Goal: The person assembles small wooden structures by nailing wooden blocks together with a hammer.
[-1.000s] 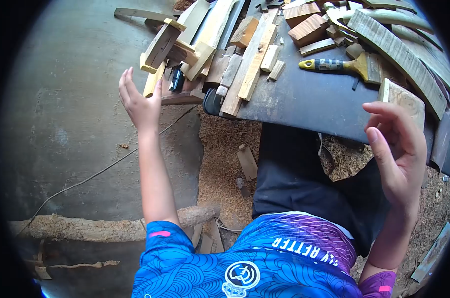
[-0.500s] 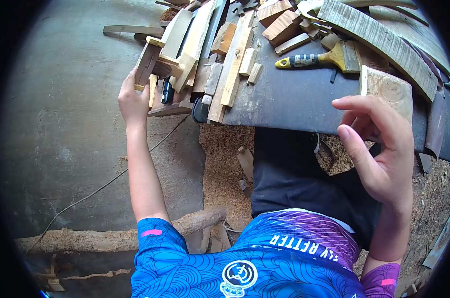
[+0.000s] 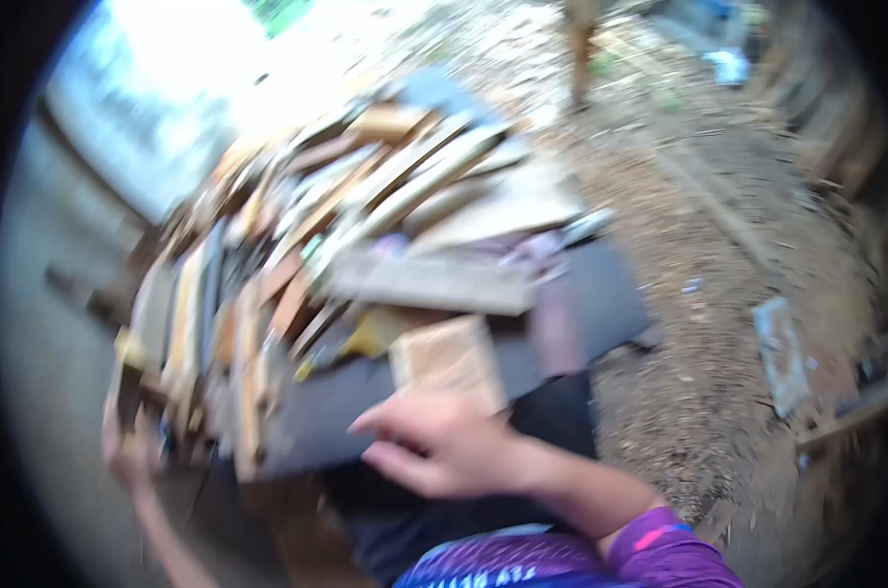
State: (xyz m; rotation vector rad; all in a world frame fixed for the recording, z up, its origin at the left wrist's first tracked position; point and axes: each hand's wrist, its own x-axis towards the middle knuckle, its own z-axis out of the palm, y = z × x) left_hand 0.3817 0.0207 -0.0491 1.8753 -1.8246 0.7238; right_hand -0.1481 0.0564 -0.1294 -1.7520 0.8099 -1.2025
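At the left end of the dark workbench, my left hand (image 3: pixel 128 453) is wrapped around a dark wooden piece (image 3: pixel 127 395), part of a small assembly of wood; motion blurs its fingers. My right hand (image 3: pixel 454 446) hovers over the bench's front edge with thumb and fingers apart and nothing between them. Just beyond it lies a light square wood block (image 3: pixel 448 361), partly covered by the hand. A yellow-handled brush (image 3: pixel 365 335) rests left of that block, blurred.
Many wood strips and offcuts are piled along the back of the workbench (image 3: pixel 316 407). A long grey board (image 3: pixel 429 282) lies across the middle. Right of the bench is littered ground (image 3: pixel 659 392) with a pale plank (image 3: pixel 782 355). A wall stands at the left.
The view has swung to the right and up, showing more of the pile and the ground beyond. My left hand stays at the wooden piece; my right hand remains raised near the square block.
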